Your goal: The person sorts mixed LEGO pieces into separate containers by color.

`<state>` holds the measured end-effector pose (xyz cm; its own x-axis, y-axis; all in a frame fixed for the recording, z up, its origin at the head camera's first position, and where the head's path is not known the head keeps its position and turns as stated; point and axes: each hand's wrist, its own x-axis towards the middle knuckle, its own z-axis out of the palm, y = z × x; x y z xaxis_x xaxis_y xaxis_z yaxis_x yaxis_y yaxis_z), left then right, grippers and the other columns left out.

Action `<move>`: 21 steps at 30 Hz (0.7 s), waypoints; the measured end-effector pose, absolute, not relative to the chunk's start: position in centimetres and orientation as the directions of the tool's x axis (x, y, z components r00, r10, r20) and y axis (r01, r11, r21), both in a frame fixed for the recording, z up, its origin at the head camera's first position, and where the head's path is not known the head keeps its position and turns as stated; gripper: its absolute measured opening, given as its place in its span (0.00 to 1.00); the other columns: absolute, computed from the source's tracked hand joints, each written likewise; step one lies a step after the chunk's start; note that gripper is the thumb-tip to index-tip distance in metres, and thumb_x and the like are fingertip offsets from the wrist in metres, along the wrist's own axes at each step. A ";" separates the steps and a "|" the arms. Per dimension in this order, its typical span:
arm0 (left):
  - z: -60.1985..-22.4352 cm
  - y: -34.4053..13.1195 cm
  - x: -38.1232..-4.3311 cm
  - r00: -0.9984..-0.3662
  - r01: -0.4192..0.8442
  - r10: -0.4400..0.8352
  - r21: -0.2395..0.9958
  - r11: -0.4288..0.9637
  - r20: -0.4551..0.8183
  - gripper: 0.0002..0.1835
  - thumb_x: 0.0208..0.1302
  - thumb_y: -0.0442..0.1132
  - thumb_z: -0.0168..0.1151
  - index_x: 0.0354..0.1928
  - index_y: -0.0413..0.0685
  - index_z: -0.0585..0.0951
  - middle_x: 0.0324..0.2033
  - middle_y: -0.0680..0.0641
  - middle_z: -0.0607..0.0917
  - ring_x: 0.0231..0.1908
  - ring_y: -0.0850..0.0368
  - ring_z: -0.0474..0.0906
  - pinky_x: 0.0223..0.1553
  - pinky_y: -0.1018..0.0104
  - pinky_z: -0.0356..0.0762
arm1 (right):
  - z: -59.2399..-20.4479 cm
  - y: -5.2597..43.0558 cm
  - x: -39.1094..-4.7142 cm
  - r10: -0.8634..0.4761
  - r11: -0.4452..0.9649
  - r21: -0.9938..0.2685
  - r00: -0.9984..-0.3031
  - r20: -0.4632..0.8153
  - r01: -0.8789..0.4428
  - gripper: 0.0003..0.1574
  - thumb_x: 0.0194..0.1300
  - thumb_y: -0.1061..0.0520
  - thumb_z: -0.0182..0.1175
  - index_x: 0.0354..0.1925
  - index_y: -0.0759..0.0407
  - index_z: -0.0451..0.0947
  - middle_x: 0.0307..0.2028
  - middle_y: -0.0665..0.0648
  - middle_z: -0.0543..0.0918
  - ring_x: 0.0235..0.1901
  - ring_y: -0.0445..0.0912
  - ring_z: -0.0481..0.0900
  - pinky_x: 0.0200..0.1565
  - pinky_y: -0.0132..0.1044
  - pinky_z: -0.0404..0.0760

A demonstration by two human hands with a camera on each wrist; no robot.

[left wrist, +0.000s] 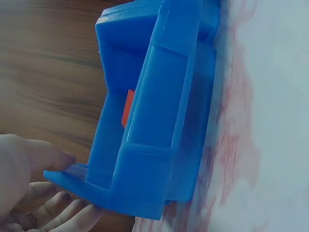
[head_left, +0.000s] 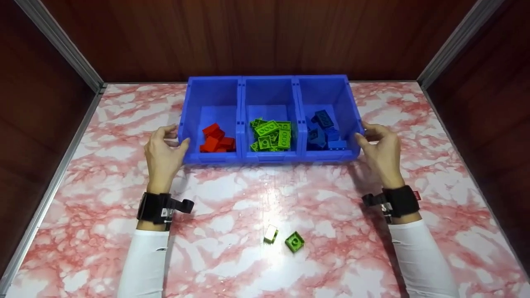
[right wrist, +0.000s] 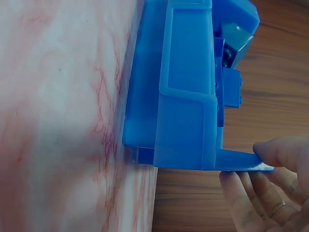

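A row of three joined blue bins (head_left: 269,157) stands at the back of the table. Red bricks (head_left: 212,142) lie in its left compartment, green bricks (head_left: 271,134) in the middle one, dark blue bricks (head_left: 325,132) in the right one. My left hand (head_left: 162,151) pinches the left side wall, thumb inside and fingers outside, as the left wrist view shows. On the opposite wall my right hand (head_left: 381,149) grips the same way, its thumb (right wrist: 277,152) over the edge. Two small green bricks, one on its side (head_left: 271,234) and one showing its stud (head_left: 294,241), lie nearer the front.
The table (head_left: 223,194) has a red and white marbled top. Dark wood panels close it in at the back (head_left: 261,37), left and right, with grey metal strips along the corners. A black strap with a small camera sits on each wrist.
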<state>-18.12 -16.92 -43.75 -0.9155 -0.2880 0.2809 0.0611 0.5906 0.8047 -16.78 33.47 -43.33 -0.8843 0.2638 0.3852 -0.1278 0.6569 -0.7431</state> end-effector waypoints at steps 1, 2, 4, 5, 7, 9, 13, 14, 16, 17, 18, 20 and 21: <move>-43.8 -16.9 -18.2 -0.916 0.052 -0.294 0.807 0.588 0.273 0.23 0.64 0.35 0.72 0.61 0.36 0.82 0.50 0.36 0.87 0.45 0.42 0.88 0.44 0.70 0.78 | -43.3 33.4 -16.8 0.262 0.656 -0.744 -0.886 0.384 -0.128 0.20 0.67 0.62 0.70 0.57 0.64 0.86 0.43 0.67 0.92 0.31 0.22 0.77 0.36 0.17 0.75; -43.8 -16.9 -18.2 -0.916 0.041 -0.300 0.806 0.590 0.266 0.23 0.63 0.34 0.72 0.60 0.37 0.83 0.49 0.36 0.88 0.44 0.43 0.88 0.41 0.74 0.77 | -43.3 33.4 -16.8 0.260 0.655 -0.745 -0.887 0.382 -0.129 0.20 0.67 0.61 0.70 0.57 0.64 0.86 0.44 0.67 0.92 0.31 0.23 0.78 0.36 0.17 0.75; -43.9 -16.8 -18.2 -0.914 0.028 -0.310 0.803 0.596 0.261 0.22 0.63 0.33 0.71 0.59 0.37 0.83 0.47 0.36 0.89 0.42 0.45 0.88 0.37 0.80 0.74 | -43.2 33.3 -16.7 0.260 0.653 -0.746 -0.887 0.382 -0.130 0.20 0.67 0.61 0.70 0.57 0.64 0.86 0.44 0.67 0.92 0.31 0.23 0.78 0.36 0.16 0.75; -43.9 -16.8 -18.2 -0.913 0.025 -0.314 0.802 0.596 0.261 0.21 0.63 0.33 0.71 0.58 0.37 0.83 0.45 0.36 0.90 0.40 0.45 0.88 0.35 0.83 0.73 | -43.2 33.3 -16.7 0.261 0.653 -0.746 -0.887 0.382 -0.129 0.20 0.67 0.61 0.70 0.57 0.63 0.86 0.44 0.67 0.92 0.31 0.23 0.78 0.36 0.16 0.75; -43.9 -16.7 -18.2 -0.907 0.029 -0.323 0.805 0.593 0.270 0.19 0.63 0.32 0.71 0.55 0.35 0.84 0.42 0.36 0.91 0.39 0.45 0.88 0.33 0.87 0.71 | -43.3 33.3 -16.6 0.265 0.655 -0.745 -0.886 0.380 -0.124 0.20 0.67 0.61 0.70 0.57 0.63 0.87 0.43 0.67 0.92 0.31 0.23 0.78 0.37 0.17 0.74; -44.0 -16.6 -18.2 -0.901 0.041 -0.327 0.806 0.591 0.285 0.17 0.63 0.31 0.71 0.53 0.33 0.84 0.42 0.35 0.91 0.38 0.44 0.89 0.33 0.89 0.71 | -43.3 33.4 -16.6 0.267 0.655 -0.746 -0.886 0.379 -0.121 0.20 0.67 0.61 0.70 0.57 0.63 0.87 0.43 0.67 0.92 0.31 0.23 0.77 0.37 0.17 0.74; -44.1 -16.4 -18.1 -0.894 0.058 -0.329 0.807 0.588 0.304 0.14 0.62 0.31 0.72 0.49 0.31 0.84 0.42 0.34 0.91 0.39 0.42 0.89 0.33 0.91 0.70 | -43.3 33.6 -16.5 0.265 0.663 -0.741 -0.892 0.366 -0.107 0.21 0.67 0.61 0.70 0.57 0.63 0.86 0.43 0.66 0.92 0.31 0.23 0.77 0.36 0.18 0.74; -44.2 -16.4 -18.1 -0.894 0.062 -0.326 0.805 0.589 0.307 0.14 0.62 0.30 0.72 0.48 0.31 0.84 0.42 0.33 0.91 0.40 0.42 0.89 0.33 0.92 0.70 | -43.2 33.6 -16.5 0.264 0.669 -0.737 -0.894 0.361 -0.100 0.21 0.67 0.61 0.70 0.58 0.62 0.86 0.43 0.66 0.92 0.31 0.24 0.77 0.36 0.18 0.74; -44.2 -16.5 -18.1 -0.893 0.069 -0.321 0.801 0.595 0.315 0.14 0.62 0.30 0.73 0.47 0.31 0.83 0.42 0.33 0.91 0.40 0.41 0.89 0.33 0.91 0.70 | -43.0 33.7 -16.5 0.257 0.679 -0.729 -0.903 0.344 -0.084 0.22 0.67 0.60 0.70 0.59 0.62 0.86 0.44 0.66 0.92 0.32 0.26 0.77 0.36 0.18 0.74; -44.2 -16.5 -18.1 -0.893 0.073 -0.317 0.798 0.598 0.320 0.13 0.62 0.30 0.73 0.46 0.31 0.83 0.42 0.33 0.91 0.40 0.41 0.89 0.34 0.91 0.70 | -42.9 33.7 -16.5 0.251 0.684 -0.725 -0.907 0.337 -0.081 0.23 0.67 0.60 0.70 0.59 0.62 0.85 0.45 0.66 0.91 0.33 0.28 0.78 0.36 0.17 0.74; -44.1 -16.5 -18.1 -0.894 0.077 -0.311 0.795 0.602 0.323 0.13 0.62 0.30 0.73 0.46 0.30 0.83 0.42 0.33 0.91 0.40 0.40 0.90 0.34 0.91 0.70 | -42.7 33.6 -16.4 0.242 0.685 -0.723 -0.911 0.335 -0.084 0.23 0.67 0.59 0.70 0.60 0.62 0.85 0.46 0.67 0.91 0.35 0.33 0.81 0.36 0.16 0.74; -44.1 -16.6 -18.1 -0.897 0.082 -0.298 0.786 0.612 0.325 0.13 0.62 0.30 0.72 0.46 0.30 0.83 0.42 0.33 0.91 0.40 0.40 0.90 0.34 0.92 0.69 | -42.4 33.6 -16.2 0.227 0.692 -0.716 -0.912 0.342 -0.097 0.25 0.67 0.59 0.70 0.61 0.64 0.83 0.49 0.68 0.88 0.40 0.44 0.86 0.36 0.15 0.75; -44.0 -16.6 -18.1 -0.899 0.085 -0.292 0.783 0.616 0.326 0.13 0.62 0.30 0.72 0.46 0.30 0.83 0.42 0.33 0.91 0.40 0.39 0.90 0.34 0.92 0.69 | -42.1 33.4 -16.1 0.221 0.689 -0.717 -0.910 0.350 -0.108 0.26 0.67 0.60 0.70 0.62 0.64 0.83 0.50 0.69 0.87 0.42 0.49 0.87 0.37 0.14 0.76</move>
